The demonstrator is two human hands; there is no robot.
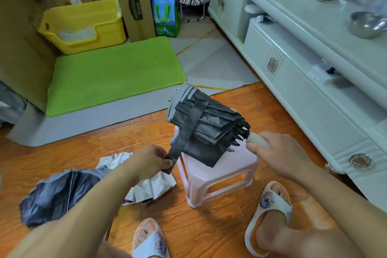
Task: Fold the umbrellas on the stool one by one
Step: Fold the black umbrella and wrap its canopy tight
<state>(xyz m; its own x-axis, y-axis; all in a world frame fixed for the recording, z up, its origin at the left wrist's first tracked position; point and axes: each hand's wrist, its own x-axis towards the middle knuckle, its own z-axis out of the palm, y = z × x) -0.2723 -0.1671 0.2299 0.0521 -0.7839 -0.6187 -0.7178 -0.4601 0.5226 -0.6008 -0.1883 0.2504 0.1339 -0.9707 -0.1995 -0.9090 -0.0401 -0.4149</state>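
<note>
Here the left hand [156,158] pinches the strap [180,148]; right hand [278,153] grips the handle [256,139].

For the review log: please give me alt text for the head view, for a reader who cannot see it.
A person holds a folded black umbrella above a pink stool, right hand gripping its handle, left hand pinching its strap. Other umbrellas lie unfolded on the wooden floor.

Umbrella [201,123]: black canopy, grey edge band, beige handle
Stool [217,176]: pale pink
Second umbrella [56,192], on floor: dark grey outside, white lining
Floor [125,142]: orange wood grain
Mat [113,73]: lime green, dotted mesh
Bin [83,25]: yellow
Cabinet [314,90]: white, silver knobs
Slippers [270,211]: white, blue-orange print
</note>
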